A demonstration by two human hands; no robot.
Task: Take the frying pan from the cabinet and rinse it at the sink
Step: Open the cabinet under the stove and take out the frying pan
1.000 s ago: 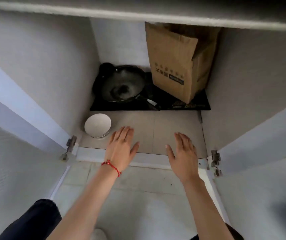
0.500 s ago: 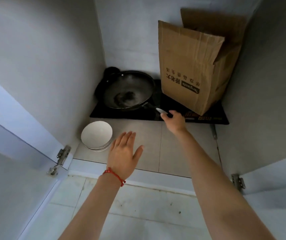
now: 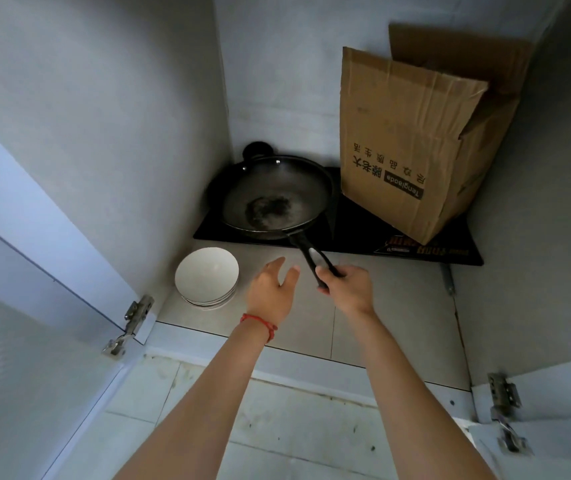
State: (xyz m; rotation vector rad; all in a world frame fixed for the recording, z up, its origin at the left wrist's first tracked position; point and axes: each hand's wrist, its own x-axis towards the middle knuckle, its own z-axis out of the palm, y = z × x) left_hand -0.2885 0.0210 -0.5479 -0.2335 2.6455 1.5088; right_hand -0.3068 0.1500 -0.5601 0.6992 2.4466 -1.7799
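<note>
A black frying pan (image 3: pixel 277 197) sits at the back left of the open floor cabinet, its bowl over a flat black induction cooker (image 3: pixel 353 233). The pan's long black handle points toward me. My right hand (image 3: pixel 348 289) is closed around the end of that handle. Just left of the handle hovers my left hand (image 3: pixel 272 292), fingers apart and holding nothing, a red string around its wrist. The sink is not in view.
A stack of white bowls (image 3: pixel 206 277) stands at the cabinet's front left, close to my left hand. A tall brown cardboard box (image 3: pixel 412 154) stands on the cooker's right half beside the pan. Both cabinet doors (image 3: pixel 17 237) hang open at either side. Tiled floor lies below.
My right hand has closed on the pan handle and drawn it toward me, and the pan has shifted forward. My left hand has moved in beside the handle.
</note>
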